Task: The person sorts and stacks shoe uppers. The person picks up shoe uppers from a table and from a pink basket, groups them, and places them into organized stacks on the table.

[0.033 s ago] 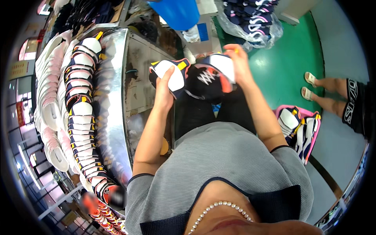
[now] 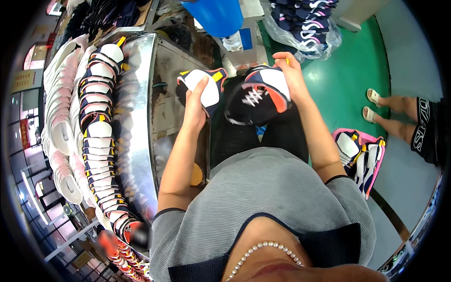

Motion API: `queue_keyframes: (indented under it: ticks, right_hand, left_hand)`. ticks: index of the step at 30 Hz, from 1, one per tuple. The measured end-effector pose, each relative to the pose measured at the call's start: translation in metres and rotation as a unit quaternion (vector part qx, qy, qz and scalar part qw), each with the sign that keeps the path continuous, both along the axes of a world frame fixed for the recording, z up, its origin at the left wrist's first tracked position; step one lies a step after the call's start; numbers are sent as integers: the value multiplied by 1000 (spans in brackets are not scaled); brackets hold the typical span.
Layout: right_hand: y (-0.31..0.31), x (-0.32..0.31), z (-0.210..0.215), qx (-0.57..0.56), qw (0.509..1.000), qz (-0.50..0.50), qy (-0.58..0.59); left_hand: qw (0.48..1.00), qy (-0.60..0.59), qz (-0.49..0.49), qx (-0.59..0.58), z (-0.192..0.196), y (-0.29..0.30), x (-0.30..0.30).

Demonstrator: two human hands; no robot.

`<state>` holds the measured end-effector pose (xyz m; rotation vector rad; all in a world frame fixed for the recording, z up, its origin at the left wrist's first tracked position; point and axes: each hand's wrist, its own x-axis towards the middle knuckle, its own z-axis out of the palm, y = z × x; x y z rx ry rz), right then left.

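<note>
Shoe upper, navy and white with yellow tabs (image 2: 211, 96) — in the left hand (image 2: 195, 104), thumb pressed over the white panel, fingers curled behind, grip closed. Held up off the bench, past its right edge. Second piece, the black laced upper (image 2: 249, 97), hangs from the right hand (image 2: 293, 77): fingers closed round its white-panelled side, orange lining showing. Looks layered at the top; can't tell how many pieces. The two are near each other over the person's lap, a narrow gap between.

Just changed: the right-hand piece has swung round and come slightly lower, so its lacing and lining show more fully. Left grip about the same — so it reads as the right piece being turned, no swap between hands.

Outward: metal bench (image 2: 136, 101) on the left, a long row of nested uppers (image 2: 99, 148) along its left edge, from far corner to near end. White shoe pieces (image 2: 61, 134) beyond that edge. Blue bin (image 2: 218, 19) ahead, bagged navy pieces (image 2: 305, 23) right of it. Pink basket (image 2: 382, 162) with more uppers, right; bystander's legs (image 2: 392, 107) behind.
</note>
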<state>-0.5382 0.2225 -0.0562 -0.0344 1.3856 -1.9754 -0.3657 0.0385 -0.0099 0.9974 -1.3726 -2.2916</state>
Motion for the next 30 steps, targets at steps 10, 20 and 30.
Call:
queue_keyframes:
  ticks: [10, 20, 30]
  right_hand:
    - [-97, -10, -17, 172, 916, 129, 338]
    - [-122, -53, -41, 32, 985, 156, 61]
    - [-22, -47, -20, -55, 996, -55, -48]
  left_hand:
    - [994, -12, -56, -88, -43, -35, -63]
    - [994, 8, 21, 104, -65, -70, -116]
    - [983, -56, 85, -152, -6, 0, -9]
